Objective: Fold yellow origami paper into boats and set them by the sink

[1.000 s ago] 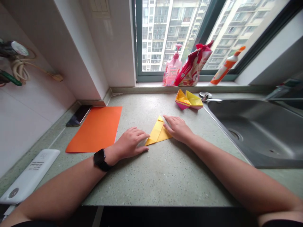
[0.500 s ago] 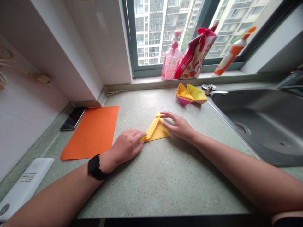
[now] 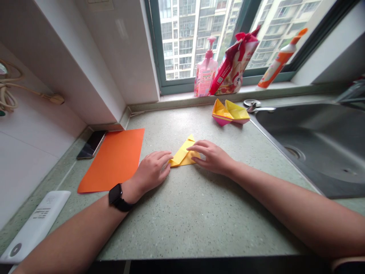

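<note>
A folded yellow paper triangle (image 3: 182, 154) lies on the speckled green counter (image 3: 194, 213) between my two hands. My left hand (image 3: 152, 171), with a black watch on its wrist, rests flat with its fingertips pressing the paper's left corner. My right hand (image 3: 212, 156) lies over the paper's right side, fingers stretched and spread across it. Most of the paper's right part is hidden under that hand.
An orange sheet (image 3: 115, 160) and a dark phone (image 3: 91, 144) lie at the left, a white device (image 3: 31, 228) at the near left. A folded yellow-and-pink paper boat (image 3: 229, 113) sits near the steel sink (image 3: 316, 140). A pink pump bottle (image 3: 205, 76), a red pouch (image 3: 234, 64) and an orange-capped bottle (image 3: 278, 62) stand on the sill.
My right hand has slid left over the yellow paper, covering more of it. My left hand has stayed at the left corner. The camera has tilted a little.
</note>
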The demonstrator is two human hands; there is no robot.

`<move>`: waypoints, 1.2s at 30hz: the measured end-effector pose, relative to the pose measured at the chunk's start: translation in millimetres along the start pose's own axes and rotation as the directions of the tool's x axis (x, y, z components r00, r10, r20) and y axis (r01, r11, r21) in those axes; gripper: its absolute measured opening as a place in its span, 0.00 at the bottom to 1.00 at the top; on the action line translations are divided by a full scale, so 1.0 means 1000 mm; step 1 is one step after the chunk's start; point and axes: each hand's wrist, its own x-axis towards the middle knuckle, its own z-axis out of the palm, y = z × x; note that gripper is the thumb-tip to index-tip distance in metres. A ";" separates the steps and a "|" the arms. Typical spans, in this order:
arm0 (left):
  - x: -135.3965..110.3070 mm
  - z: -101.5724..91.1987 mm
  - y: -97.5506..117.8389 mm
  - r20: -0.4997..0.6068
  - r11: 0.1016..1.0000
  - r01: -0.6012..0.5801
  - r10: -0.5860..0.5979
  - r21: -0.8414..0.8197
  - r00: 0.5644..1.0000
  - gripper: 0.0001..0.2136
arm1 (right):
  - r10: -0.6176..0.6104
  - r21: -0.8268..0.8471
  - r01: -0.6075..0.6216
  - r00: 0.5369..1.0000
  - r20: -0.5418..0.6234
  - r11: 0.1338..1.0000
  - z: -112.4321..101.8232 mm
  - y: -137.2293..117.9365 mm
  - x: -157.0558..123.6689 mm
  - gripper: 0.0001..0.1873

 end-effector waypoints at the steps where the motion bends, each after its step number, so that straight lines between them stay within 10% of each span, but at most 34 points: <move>1: 0.001 0.000 0.000 0.003 1.000 0.005 -0.005 0.011 1.000 0.10 | 0.006 -0.010 -0.006 1.000 0.008 1.000 0.000 -0.001 0.000 0.14; 9: 0.004 0.000 -0.005 0.078 0.998 0.019 -0.024 0.060 0.997 0.07 | 0.119 -0.078 -0.121 0.992 -0.036 0.990 0.000 0.008 0.000 0.16; 24: 0.003 -0.010 0.014 -0.102 0.996 -0.055 0.062 0.073 0.993 0.11 | -0.218 -0.232 0.234 0.971 0.095 0.944 -0.005 -0.027 -0.004 0.32; 36: 0.002 -0.012 0.012 -0.113 0.968 -0.052 0.024 -0.247 0.993 0.16 | -0.215 -0.335 0.169 0.971 -0.103 0.927 -0.010 -0.030 -0.004 0.13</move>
